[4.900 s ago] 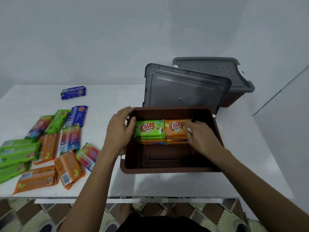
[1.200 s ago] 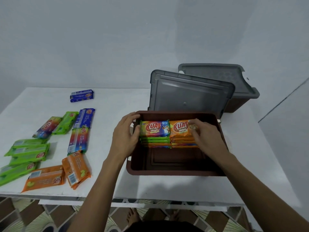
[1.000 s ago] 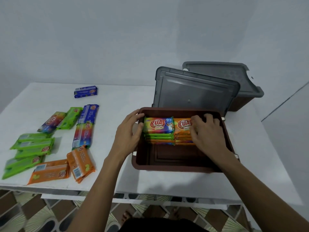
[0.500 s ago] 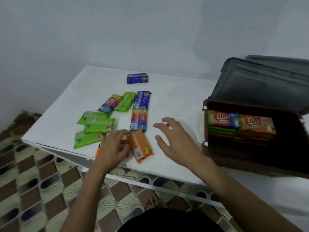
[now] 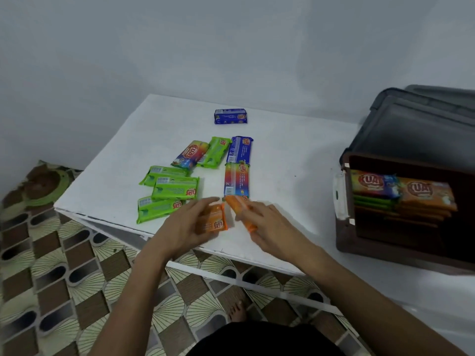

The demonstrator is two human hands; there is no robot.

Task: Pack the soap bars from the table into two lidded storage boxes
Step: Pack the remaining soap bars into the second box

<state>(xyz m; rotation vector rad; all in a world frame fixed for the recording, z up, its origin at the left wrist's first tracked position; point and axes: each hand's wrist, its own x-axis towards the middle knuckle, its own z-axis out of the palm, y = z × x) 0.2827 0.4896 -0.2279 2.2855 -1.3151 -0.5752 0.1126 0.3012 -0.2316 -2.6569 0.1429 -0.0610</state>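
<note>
Spanning the view is one white table [image 5: 295,155], with one brown storage box [image 5: 385,253] at its right, grey lid [image 5: 421,129] standing up behind, two stacks of soap bars [image 5: 401,191] inside. Loose on the tabletop lie four green bars [image 5: 174,191], two blue bars [image 5: 230,116] and two rainbow bars [image 5: 236,179]. My left hand [image 5: 183,228] grips one orange bar [image 5: 214,223]; my right hand [image 5: 270,227] holds a second orange bar [image 5: 240,209], both just above the table's near edge
</note>
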